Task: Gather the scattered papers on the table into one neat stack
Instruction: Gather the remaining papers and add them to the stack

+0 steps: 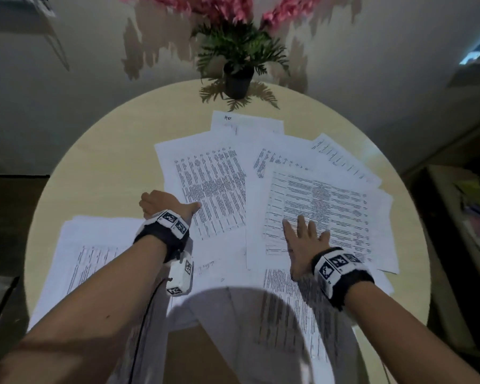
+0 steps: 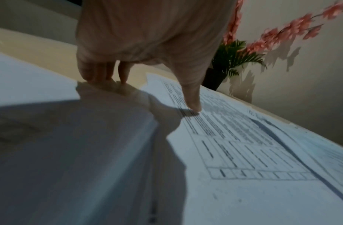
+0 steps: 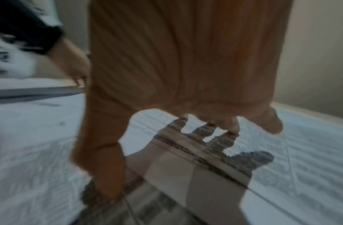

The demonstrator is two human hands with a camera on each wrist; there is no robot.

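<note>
A round pale bench (image 1: 100, 167) is seen from above, and most of its top is covered by loose printed papers (image 1: 261, 151) that overlap at different angles. A sheet with dense columns of text (image 1: 211, 189) lies left of centre, a sheet with a ruled table (image 1: 338, 206) lies right of centre, and a separate small pile (image 1: 94, 245) is set at the near left edge. At the far edge a potted plant (image 1: 237, 76) with green fronds and pink flowers is placed against the wall. The left hand (image 1: 164, 203) is held at the left edge of the column sheet, its thumb laid on the paper and its fingertips (image 2: 95, 74) on the bare bench; the grip is apart. The right hand (image 1: 305, 245) is laid flat on the table sheet, fingers spread, its grip apart and clamped on nothing.
</note>
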